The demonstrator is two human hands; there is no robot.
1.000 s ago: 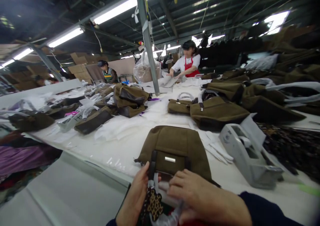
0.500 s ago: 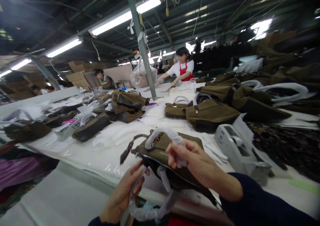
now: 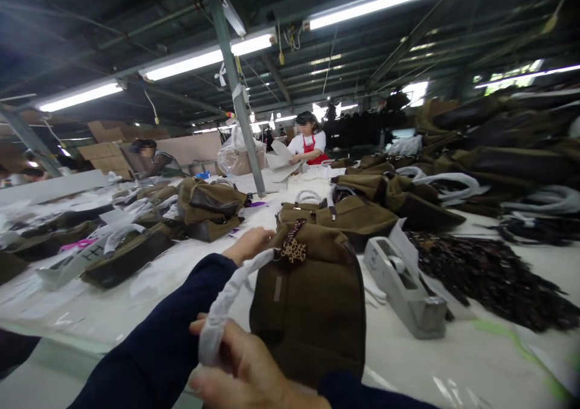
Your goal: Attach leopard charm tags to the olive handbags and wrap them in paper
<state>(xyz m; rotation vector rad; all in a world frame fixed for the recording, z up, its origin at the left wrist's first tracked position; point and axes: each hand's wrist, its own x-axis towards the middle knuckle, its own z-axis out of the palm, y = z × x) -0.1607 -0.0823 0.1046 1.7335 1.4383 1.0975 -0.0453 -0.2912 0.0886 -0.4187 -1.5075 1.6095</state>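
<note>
A dark olive handbag (image 3: 312, 294) lies on the worktable before me, its broad face up. A leopard-print charm (image 3: 293, 251) on a dark braided strap hangs at its top edge. One bag handle (image 3: 233, 288), wrapped in white padding, arches left toward me. My right hand (image 3: 258, 360) is close to the camera, its fingers hooked through and around the handle, thumb apart below it. My left hand (image 3: 251, 244) reaches past the handle to the bag's far left corner. Its fingertips are at the bag's edge and partly hidden, so its grip is unclear.
A grey tape dispenser (image 3: 405, 288) stands right of the bag, beside a heap of dark braided straps (image 3: 493, 279). More olive bags (image 3: 357, 215) lie behind it and at left (image 3: 129, 255). A metal post (image 3: 242, 107) rises from the table. A co-worker (image 3: 310, 143) handles white sheets.
The bag has turned so its broad face shows, and its charm now lies on it. My left hand has gone from the near handle to the far corner; my right hand has come nearer. The view shifted.
</note>
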